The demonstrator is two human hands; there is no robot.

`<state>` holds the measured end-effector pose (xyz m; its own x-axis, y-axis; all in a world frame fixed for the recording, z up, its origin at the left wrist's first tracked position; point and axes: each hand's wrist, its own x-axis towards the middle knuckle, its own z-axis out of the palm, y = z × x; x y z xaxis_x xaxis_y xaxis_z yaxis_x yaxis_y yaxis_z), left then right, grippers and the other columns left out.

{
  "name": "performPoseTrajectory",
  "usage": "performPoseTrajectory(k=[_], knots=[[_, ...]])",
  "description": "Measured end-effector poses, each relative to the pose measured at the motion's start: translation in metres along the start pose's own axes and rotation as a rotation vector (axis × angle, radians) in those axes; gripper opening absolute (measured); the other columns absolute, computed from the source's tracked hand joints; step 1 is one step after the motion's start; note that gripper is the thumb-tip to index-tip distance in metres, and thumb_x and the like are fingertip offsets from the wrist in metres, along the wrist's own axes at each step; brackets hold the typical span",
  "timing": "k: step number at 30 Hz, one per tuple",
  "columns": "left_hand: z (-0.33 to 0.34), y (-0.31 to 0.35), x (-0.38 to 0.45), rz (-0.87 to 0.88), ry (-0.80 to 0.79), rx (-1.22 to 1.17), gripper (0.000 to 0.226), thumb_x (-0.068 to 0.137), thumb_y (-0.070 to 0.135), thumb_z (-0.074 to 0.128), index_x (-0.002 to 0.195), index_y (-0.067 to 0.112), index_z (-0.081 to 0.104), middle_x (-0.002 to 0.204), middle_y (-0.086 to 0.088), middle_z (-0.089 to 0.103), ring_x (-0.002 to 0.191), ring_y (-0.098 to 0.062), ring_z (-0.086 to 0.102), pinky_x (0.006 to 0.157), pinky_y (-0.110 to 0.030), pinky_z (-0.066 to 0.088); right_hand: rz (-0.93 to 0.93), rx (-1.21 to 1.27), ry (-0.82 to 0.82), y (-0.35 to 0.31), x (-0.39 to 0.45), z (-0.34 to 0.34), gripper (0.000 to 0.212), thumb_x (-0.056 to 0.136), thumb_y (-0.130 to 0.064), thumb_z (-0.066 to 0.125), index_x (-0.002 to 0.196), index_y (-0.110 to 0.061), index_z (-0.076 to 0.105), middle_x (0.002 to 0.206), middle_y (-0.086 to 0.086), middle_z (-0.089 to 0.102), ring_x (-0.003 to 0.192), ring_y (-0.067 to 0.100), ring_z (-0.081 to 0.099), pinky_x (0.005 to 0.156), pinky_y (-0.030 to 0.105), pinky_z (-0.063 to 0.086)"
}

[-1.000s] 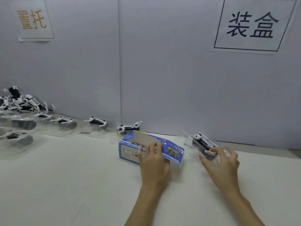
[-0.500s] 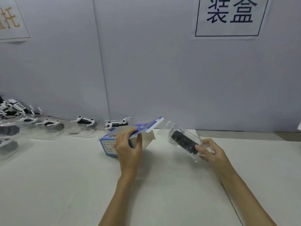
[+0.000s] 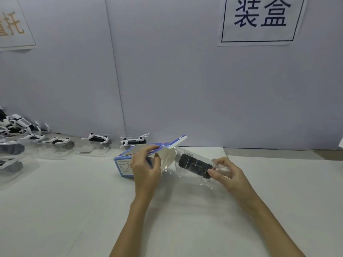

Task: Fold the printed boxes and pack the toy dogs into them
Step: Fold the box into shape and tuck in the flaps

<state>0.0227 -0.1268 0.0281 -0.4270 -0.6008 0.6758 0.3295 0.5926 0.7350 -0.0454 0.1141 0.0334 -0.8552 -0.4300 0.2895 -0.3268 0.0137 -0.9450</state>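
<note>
My left hand grips the blue box at the table's middle, holding its lid up. At three o'clock of it, my right hand pinches the clear tray holding a toy dog, its far end at the box's open mouth.

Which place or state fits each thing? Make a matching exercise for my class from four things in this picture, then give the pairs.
Things
1. blue box
2. toy dog in clear tray
3. left hand
4. wall sign

Places or states
A. hangs on the grey wall, upper right
B. held by the right hand at the box's open end
C. lies on the white table, flap raised
D. grips the box at its open end

Pairs: 1-C, 2-B, 3-D, 4-A
</note>
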Motion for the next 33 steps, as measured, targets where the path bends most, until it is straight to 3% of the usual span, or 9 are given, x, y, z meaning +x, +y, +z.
performPoseTrajectory(k=[1,5,9,12,16,22,24,27,33], knots=[[0.0,0.001,-0.001,0.0,-0.02,-0.004,0.034,0.092,-0.007,0.06,0.112,0.017,0.074,0.111,0.01,0.073,0.108,-0.021,0.063,0.099,-0.054,0.047,-0.015,-0.013,0.056,0.003,0.001,0.005,0.026,0.086,-0.024,0.085,0.096,-0.016,0.063,0.111,-0.003,0.067,0.108,0.021,0.07,0.086,0.017,0.051],[0.002,0.006,-0.005,0.088,-0.067,0.061,0.037,0.09,0.004,0.05,0.116,0.015,0.075,0.113,0.01,0.073,0.107,-0.019,0.063,0.101,-0.056,0.045,-0.129,-0.072,0.167,0.01,0.001,0.018,0.024,0.085,-0.01,0.083,0.096,-0.021,0.065,0.126,-0.014,0.054,0.125,0.002,0.056,0.114,0.034,0.044],[0.006,0.009,-0.008,0.128,-0.065,0.082,0.036,0.093,0.009,0.051,0.12,0.017,0.074,0.113,0.02,0.07,0.108,0.0,0.059,0.104,-0.054,0.043,-0.217,-0.274,0.166,0.017,0.001,0.019,0.029,0.081,-0.025,0.085,0.097,-0.032,0.062,0.139,-0.013,0.046,0.149,-0.004,0.026,0.114,0.031,0.032],[0.01,0.006,-0.011,0.187,-0.073,0.108,0.036,0.092,0.006,0.053,0.119,0.017,0.075,0.109,0.016,0.071,0.106,0.015,0.053,0.104,-0.053,0.043,-0.205,-0.371,0.079,0.019,-0.002,0.022,0.032,0.08,-0.035,0.085,0.099,-0.037,0.06,0.148,-0.015,0.038,0.149,-0.003,0.024,0.111,0.029,0.031],[0.015,0.007,-0.018,0.225,-0.077,0.1,0.036,0.089,0.004,0.056,0.114,0.021,0.076,0.1,0.016,0.07,0.103,0.014,0.052,0.098,-0.047,0.044,-0.197,-0.381,0.045,0.011,-0.006,0.028,0.036,0.084,-0.032,0.082,0.109,-0.038,0.057,0.148,-0.021,0.036,0.151,-0.006,0.017,0.114,0.029,0.029],[0.032,0.024,-0.038,0.281,-0.195,0.067,0.034,0.09,0.014,0.055,0.112,0.023,0.078,0.101,0.016,0.073,0.101,0.004,0.058,0.1,-0.031,0.036,-0.093,-0.068,0.058,-0.001,-0.015,0.045,0.085,0.095,-0.035,0.07,0.159,-0.039,0.014,0.159,-0.006,0.039,0.142,0.002,0.045,0.112,0.027,0.044],[0.039,0.034,-0.047,0.307,-0.215,0.037,0.032,0.091,0.017,0.054,0.112,0.025,0.077,0.1,0.02,0.072,0.099,0.005,0.06,0.1,-0.026,0.034,-0.039,0.242,0.046,-0.003,-0.015,0.054,0.078,0.098,-0.039,0.056,0.16,-0.046,0.008,0.158,-0.004,0.044,0.127,-0.008,0.056,0.099,0.017,0.049],[0.043,0.041,-0.052,0.298,-0.195,0.007,0.029,0.095,0.018,0.054,0.109,0.027,0.078,0.099,0.022,0.074,0.1,0.007,0.059,0.098,-0.028,0.037,0.041,0.56,0.15,0.0,-0.011,0.059,0.061,0.11,-0.021,0.045,0.157,-0.049,0.02,0.143,0.011,0.063,0.124,0.015,0.066,0.104,0.03,0.05],[0.04,0.047,-0.05,0.204,-0.216,-0.087,0.032,0.094,0.004,0.057,0.11,0.024,0.076,0.096,0.02,0.077,0.102,-0.008,0.064,0.093,-0.049,0.047,0.082,0.172,0.314,0.014,-0.004,0.057,0.089,0.097,-0.001,0.067,0.159,-0.035,0.014,0.135,0.014,0.061,0.103,0.006,0.072,0.074,0.014,0.055]])
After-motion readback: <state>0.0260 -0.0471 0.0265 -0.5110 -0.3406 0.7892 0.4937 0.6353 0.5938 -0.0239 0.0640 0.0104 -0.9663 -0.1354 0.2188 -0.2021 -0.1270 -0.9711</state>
